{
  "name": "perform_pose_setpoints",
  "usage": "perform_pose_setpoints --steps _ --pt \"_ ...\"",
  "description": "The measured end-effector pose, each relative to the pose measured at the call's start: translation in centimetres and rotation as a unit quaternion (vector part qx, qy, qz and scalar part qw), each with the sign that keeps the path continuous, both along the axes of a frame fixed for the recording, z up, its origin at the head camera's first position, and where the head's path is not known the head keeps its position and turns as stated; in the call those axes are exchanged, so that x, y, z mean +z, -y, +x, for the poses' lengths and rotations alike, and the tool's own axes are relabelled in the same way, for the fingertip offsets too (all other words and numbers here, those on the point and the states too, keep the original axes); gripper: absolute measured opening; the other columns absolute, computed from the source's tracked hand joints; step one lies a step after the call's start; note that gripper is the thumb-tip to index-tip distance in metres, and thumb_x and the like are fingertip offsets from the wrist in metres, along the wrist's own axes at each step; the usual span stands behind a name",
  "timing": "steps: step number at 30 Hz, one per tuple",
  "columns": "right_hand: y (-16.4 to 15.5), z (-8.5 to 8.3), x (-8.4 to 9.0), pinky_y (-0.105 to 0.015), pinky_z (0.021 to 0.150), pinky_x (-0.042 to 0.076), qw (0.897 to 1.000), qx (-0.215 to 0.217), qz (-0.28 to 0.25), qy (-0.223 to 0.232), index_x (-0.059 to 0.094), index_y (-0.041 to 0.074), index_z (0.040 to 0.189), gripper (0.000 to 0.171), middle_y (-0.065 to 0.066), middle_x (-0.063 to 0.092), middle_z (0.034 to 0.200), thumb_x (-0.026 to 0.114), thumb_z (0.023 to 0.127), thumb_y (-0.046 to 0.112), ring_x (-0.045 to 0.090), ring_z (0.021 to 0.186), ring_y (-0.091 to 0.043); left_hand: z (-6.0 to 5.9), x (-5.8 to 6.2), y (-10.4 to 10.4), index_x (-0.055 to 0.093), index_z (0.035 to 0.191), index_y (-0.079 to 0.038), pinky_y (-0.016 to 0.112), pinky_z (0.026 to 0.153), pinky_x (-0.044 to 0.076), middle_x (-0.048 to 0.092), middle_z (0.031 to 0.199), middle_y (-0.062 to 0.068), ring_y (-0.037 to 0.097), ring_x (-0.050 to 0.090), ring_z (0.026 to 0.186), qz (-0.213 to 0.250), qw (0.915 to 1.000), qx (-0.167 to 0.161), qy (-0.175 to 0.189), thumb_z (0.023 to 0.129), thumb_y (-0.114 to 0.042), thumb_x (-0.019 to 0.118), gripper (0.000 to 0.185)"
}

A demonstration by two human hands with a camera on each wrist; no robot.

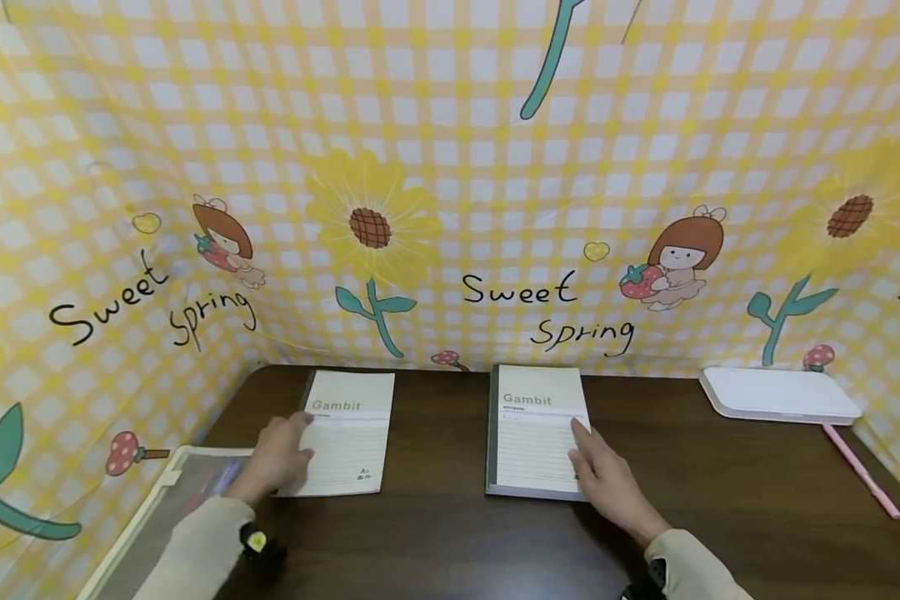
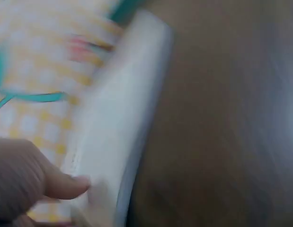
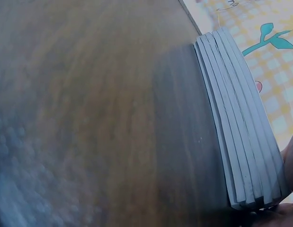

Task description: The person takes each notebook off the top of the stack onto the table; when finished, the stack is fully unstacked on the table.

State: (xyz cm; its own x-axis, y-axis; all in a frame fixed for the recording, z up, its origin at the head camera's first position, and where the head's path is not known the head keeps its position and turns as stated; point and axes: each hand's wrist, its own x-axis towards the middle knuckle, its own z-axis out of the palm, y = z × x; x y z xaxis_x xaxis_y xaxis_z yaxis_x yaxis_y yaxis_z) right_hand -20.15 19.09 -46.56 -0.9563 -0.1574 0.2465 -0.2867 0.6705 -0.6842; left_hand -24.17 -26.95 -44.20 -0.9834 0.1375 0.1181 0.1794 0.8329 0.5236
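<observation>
A cream notebook [image 1: 354, 454] with "Gambit" on its cover is at the left of the dark table. My left hand [image 1: 273, 457] grips its left edge, and the left wrist view shows the thumb [image 2: 66, 185] on the blurred cover. Toward the middle stands a stack of similar notebooks [image 1: 536, 454], dark along the left spine. My right hand [image 1: 609, 477] holds the stack by its right edge, fingertips at the cover. The right wrist view shows the several layers of page edges [image 3: 241, 123], with the hand partly cut off at lower right.
A mesh zip pouch [image 1: 172, 483] with pens inside lies at the left, partly under my left forearm. At the back right are a white flat case [image 1: 780, 393] and a pink pen [image 1: 862, 473]. Yellow checked cloth [image 1: 480, 183] walls the back and sides.
</observation>
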Motion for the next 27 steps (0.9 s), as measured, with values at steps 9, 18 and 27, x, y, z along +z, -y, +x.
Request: perform_pose_setpoints --steps 9,18,27 --pt "-0.2 -0.3 0.0 -0.054 0.101 0.023 1.0 -0.001 0.003 0.0 0.03 0.003 0.14 0.049 -0.017 0.031 0.142 0.045 0.095 0.018 0.019 0.132 -0.04 0.3 0.2 -2.3 0.058 0.09 0.007 0.051 0.078 0.039 0.053 0.093 0.027 0.043 0.049 0.091 -0.162 0.984 -0.031 -0.068 0.069 0.015 0.055 0.023" --pt "0.1 -0.1 -0.1 -0.053 0.102 0.022 1.0 0.004 0.008 0.007 0.029 0.004 0.141 0.049 -0.015 0.031 0.143 0.044 0.096 0.018 0.018 0.133 -0.038 1.2 -0.6 -7.6 0.032 0.141 -0.017 0.077 0.084 0.012 0.017 0.144 0.028 0.055 0.011 0.127 -0.148 0.9888 -0.007 0.016 0.085 -0.057 0.048 0.071" --pt "-0.2 -0.2 0.1 -0.053 0.102 0.023 1.0 0.005 0.013 0.008 0.029 0.004 0.141 0.05 -0.015 0.031 0.143 0.044 0.096 0.021 0.019 0.132 -0.038 0.9 -0.9 -7.5 0.023 0.144 -0.025 0.079 0.082 0.003 0.013 0.15 0.012 0.046 0.005 0.132 -0.195 0.9789 -0.015 0.061 0.091 -0.051 0.041 0.062"
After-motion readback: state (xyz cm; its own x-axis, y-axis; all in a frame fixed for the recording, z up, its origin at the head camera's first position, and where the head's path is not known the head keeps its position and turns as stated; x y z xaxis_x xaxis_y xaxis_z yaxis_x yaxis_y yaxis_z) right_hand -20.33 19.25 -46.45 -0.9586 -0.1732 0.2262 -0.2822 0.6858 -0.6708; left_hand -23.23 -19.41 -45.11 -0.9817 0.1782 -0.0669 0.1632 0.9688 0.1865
